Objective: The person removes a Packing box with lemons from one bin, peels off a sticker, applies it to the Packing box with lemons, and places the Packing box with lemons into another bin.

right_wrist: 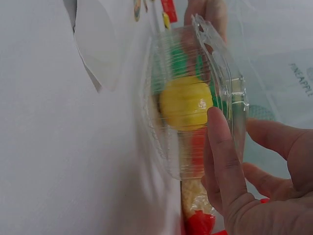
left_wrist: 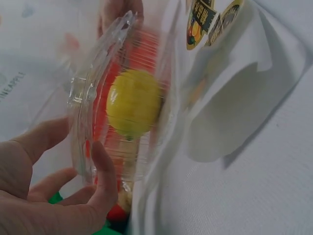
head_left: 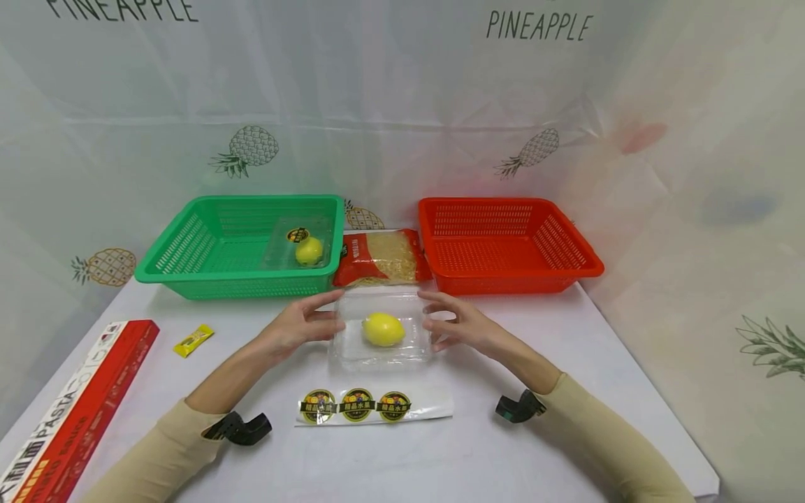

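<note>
Between my two hands is a clear plastic clamshell box (head_left: 349, 355), in the middle of the table, with a yellow lemon (head_left: 383, 330) inside it. My left hand (head_left: 302, 325) holds the box's left side, thumb and fingers at the rim and wall. On the opposite side, my right hand (head_left: 462, 325) holds the box in the same way. Both wrist views show the lemon through the ribbed plastic wall (left_wrist: 124, 166), with fingertips (right_wrist: 218, 122) at the side of the box. Closer to me lies a white backing strip (head_left: 430, 404) bearing three round black-and-gold stickers (head_left: 357, 405).
A green basket (head_left: 239, 288) at the back left contains another clear box with a sticker and a lemon (head_left: 309, 251). At the back right stands a red basket (head_left: 503, 285). Between them lies a red pasta bag (head_left: 383, 257). A yellow packet (head_left: 193, 340) and long pasta box (head_left: 78, 409) lie left.
</note>
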A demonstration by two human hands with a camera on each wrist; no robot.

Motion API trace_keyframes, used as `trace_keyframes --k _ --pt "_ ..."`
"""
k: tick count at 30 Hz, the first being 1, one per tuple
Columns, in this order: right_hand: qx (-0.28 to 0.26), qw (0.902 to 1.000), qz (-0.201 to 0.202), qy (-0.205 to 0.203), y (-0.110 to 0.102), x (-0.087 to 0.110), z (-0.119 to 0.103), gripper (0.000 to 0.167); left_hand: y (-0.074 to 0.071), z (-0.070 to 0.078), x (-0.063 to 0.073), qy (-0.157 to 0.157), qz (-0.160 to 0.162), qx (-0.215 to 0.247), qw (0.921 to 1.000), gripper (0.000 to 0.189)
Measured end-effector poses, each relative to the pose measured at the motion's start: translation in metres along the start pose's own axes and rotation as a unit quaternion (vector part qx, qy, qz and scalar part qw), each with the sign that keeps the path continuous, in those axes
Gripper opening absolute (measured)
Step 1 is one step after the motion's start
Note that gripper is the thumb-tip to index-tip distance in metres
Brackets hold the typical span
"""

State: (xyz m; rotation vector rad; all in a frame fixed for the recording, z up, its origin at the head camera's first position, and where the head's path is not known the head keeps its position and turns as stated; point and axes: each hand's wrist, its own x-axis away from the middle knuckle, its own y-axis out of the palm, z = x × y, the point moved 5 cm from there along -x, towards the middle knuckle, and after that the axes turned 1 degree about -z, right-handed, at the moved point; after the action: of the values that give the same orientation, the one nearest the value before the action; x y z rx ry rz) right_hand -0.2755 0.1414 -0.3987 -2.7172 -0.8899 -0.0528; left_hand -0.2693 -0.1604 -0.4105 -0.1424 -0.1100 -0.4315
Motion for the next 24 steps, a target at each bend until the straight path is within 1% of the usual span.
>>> trace_keyframes --k 3,6,13,21,24 --pt "0.006 1.0000 0.003 -0.004 -0.001 -0.003 0.000 0.065 -0.001 0.001 -0.001 0.007 -0.001 -0.003 1.0000 0.079" --pt "0.016 0.9998 0.005 -0.008 -0.001 -0.005 -0.001 0.064 -0.003 0.000 -0.002 0.008 0.003 -0.006 0.9999 0.078" --pt "0.062 0.9976 0.004 -0.030 -0.002 -0.009 -0.003 0.066 -0.004 -0.002 -0.003 0.012 0.013 -0.009 0.9998 0.077" --pt "0.148 0.9883 0.028 -0.027 -0.003 -0.001 -0.012 0.063 -0.002 -0.001 -0.003 0.007 0.024 -0.006 0.9997 0.078" --pt "0.174 0.9835 0.036 -0.034 -0.004 0.004 -0.015 0.060 -0.002 -0.001 -0.003 0.007 0.030 -0.011 0.9995 0.076"
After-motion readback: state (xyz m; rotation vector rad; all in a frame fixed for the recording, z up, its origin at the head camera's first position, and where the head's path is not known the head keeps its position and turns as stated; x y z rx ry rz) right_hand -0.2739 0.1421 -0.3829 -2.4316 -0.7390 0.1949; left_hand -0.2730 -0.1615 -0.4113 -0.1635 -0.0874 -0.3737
